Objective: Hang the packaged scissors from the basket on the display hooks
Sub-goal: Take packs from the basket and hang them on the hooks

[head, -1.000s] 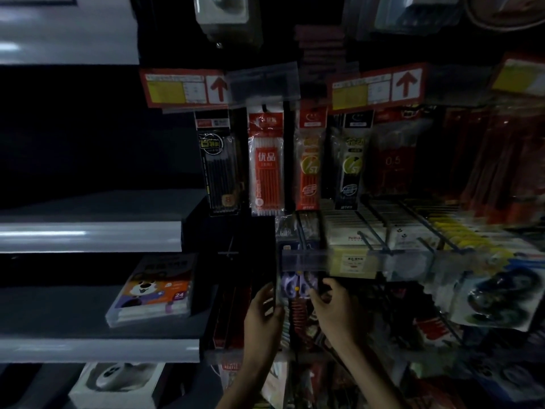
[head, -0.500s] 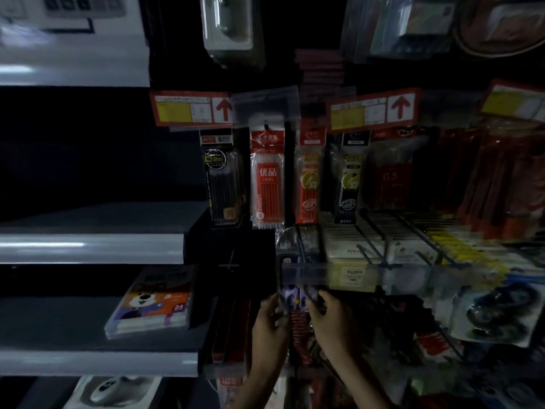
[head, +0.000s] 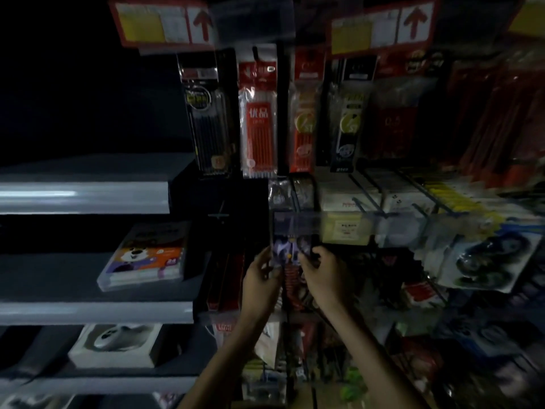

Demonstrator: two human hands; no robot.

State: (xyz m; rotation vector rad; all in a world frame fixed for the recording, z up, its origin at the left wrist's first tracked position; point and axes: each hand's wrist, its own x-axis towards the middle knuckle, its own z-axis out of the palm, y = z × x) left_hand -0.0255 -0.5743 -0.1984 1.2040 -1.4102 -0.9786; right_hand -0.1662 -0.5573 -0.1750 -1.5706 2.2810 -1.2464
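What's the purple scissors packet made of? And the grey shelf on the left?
The scissors packet, pinched by the left hand and right hand, is probably printed card behind clear plastic: purple print shows, but it is dim and blurred. The grey shelf looks like painted metal: smooth front edge with a glossy light streak.

Left of fingers [head: 267, 256]: shelf [head: 88, 312], bear-print box [head: 144, 258] flat on it. Down-left: lower shelf [head: 103, 385], white box [head: 115, 346], possibly mouse. Up-right: hooks [head: 367, 193], white packs [head: 339, 200] hung.

Red pen refill packs [head: 258, 119] hanging above, grey shelf [head: 88, 197] at left — cartoon-bear box [head: 144, 256] below, red-arrow price tags [head: 165, 23].
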